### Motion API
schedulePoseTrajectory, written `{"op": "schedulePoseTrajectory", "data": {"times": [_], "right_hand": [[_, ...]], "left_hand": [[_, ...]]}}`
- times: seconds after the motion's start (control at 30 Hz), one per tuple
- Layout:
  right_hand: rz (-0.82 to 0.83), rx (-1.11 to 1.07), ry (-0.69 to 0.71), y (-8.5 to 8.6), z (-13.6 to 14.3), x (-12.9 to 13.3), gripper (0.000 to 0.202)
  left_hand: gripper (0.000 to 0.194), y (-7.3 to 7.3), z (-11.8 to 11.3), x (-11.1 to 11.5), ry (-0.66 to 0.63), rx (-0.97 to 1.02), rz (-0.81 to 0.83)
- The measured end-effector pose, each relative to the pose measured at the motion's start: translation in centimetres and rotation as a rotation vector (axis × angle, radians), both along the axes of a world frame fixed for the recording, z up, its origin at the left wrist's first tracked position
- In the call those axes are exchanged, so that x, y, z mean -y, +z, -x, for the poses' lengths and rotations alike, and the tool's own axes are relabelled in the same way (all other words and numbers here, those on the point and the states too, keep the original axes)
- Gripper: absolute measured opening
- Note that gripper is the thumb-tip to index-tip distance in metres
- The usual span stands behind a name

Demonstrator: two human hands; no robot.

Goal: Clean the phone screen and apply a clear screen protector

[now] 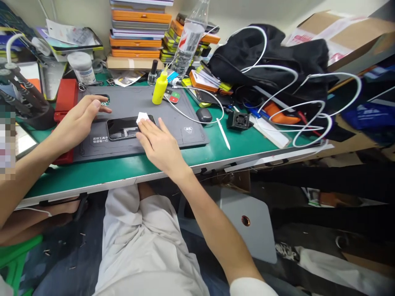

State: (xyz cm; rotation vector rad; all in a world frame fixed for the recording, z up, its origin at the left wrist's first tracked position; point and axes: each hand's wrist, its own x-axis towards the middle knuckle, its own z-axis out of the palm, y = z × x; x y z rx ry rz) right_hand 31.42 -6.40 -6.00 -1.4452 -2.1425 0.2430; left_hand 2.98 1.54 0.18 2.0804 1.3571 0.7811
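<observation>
A smartphone (121, 128) with a glossy black front lies on the dark grey work mat (182, 119). My right hand (159, 144) rests over its right end, fingers long and nearly flat, pressing a folded white wipe (142, 116) against the glass. To the phone's left, my left hand (88, 113) hovers with fingers loosely apart and nothing visible between them. Just beyond those fingertips sits a small dark object with green specks (105, 99), partly covered by the hand. Behind the phone stand a yellow squeeze bottle (159, 89) and a small clear bottle with a black cap (152, 74).
A red device (66, 100) stands at the mat's left side. Rightward on the green table (212, 150) are a black mouse (204, 115), a white stylus (223, 134), a small fan (239, 120) and looping white cables. Orange boxes (137, 35) and a water bottle (189, 41) stand behind.
</observation>
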Motion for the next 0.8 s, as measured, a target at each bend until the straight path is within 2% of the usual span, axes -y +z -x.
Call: {"op": "schedulePoseTrajectory", "data": {"times": [0.07, 0.13, 0.4, 0.5, 0.6, 0.7, 0.8], "right_hand": [[0.031, 0.015, -0.010, 0.6, 0.4, -1.7, 0.056], [0.039, 0.022, -0.012, 1.0, 0.8, -2.4, 0.058], [-0.075, -0.002, 0.099, 0.8, 3.3, 2.5, 0.064], [-0.092, 0.021, 0.137, 1.1, 5.3, 2.6, 0.071], [-0.111, 0.019, 0.184, 1.3, 6.5, 2.3, 0.067], [-0.122, 0.011, 0.170, 1.1, 5.4, 2.2, 0.056], [-0.112, 0.003, 0.075, 0.8, 2.1, 2.2, 0.050]], "left_hand": [[0.063, 0.2, -0.1, 0.1, 0.000, -0.001, 0.013], [0.062, 0.3, -0.2, 0.1, -0.002, 0.001, 0.024], [0.062, 0.3, -0.1, 0.3, -0.007, 0.001, 0.024], [0.064, 0.3, -0.1, 0.2, 0.003, 0.004, 0.032], [0.065, 0.3, 0.0, 0.0, 0.008, -0.001, 0.028], [0.065, 0.4, 0.0, 0.0, 0.012, -0.007, 0.020], [0.065, 0.4, 0.0, 0.1, 0.016, -0.014, 0.023]]}}
